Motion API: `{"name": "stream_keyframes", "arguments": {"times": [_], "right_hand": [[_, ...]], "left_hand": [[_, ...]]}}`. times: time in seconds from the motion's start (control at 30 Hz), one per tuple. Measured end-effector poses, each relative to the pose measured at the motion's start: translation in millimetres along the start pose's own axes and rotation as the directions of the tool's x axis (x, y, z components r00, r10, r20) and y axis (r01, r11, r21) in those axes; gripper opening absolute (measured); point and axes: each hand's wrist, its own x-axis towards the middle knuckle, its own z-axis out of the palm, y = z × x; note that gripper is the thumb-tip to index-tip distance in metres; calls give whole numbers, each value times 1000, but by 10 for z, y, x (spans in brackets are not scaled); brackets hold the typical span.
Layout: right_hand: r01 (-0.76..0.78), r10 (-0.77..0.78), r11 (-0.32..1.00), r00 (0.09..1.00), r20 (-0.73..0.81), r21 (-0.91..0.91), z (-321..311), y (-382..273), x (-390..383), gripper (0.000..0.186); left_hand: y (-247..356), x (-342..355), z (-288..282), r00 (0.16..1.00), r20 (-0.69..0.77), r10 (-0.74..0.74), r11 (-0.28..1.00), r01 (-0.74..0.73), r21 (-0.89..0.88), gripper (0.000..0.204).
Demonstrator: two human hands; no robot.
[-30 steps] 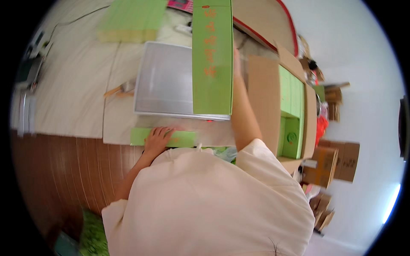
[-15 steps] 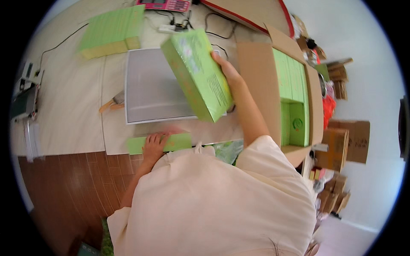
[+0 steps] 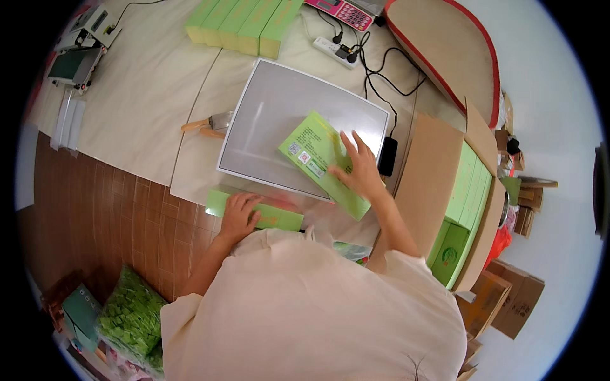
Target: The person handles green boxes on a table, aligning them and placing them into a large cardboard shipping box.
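A long green carton (image 3: 312, 153) lies slantwise, partly on a grey panel with a white frame (image 3: 267, 120), its near end past the panel's edge. Over its right side is my right hand (image 3: 363, 170), fingers spread, with the thumb on or just above the carton; contact is hard to tell. Near the table's front edge, close to my body, rests a second green box (image 3: 279, 218). My left hand (image 3: 239, 217) lies across its left part, the fingers bent over its far edge.
Right of the panel stands an open cardboard carton (image 3: 427, 171) with green boxes inside. Further items are a row of green boxes (image 3: 244, 25), a power strip (image 3: 335, 52) with cables, a pink calculator-like device (image 3: 346, 13), wooden-handled tools (image 3: 206, 124) and a bag of green packets (image 3: 130, 311).
My right hand has brought the green carton down from the air onto the panel, turned another face up, and spread its fingers. My left hand stays on its box. The view has turned.
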Motion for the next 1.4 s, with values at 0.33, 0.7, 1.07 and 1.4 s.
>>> {"name": "stream_keyframes", "arguments": {"times": [0.33, 0.7, 1.07, 1.4], "right_hand": [[36, -44, 980, 998, -42, -196, 213, -111, -336, 91], [117, -141, 980, 979, -146, -163, 334, -360, 831, 84], [135, -205, 965, 921, -330, -223, 535, -408, 1619, 80], [65, -104, 978, 975, -197, -197, 346, -369, 37, 87]], "left_hand": [[-211, 56, 16, 954, -239, -181, 966, 218, 137, 20], [-252, 56, 57, 949, -249, -193, 967, 227, 113, 21], [-255, 41, 38, 958, -240, -158, 959, 207, 193, 21], [-195, 10, -78, 911, -351, -215, 975, 181, -127, 16]]}}
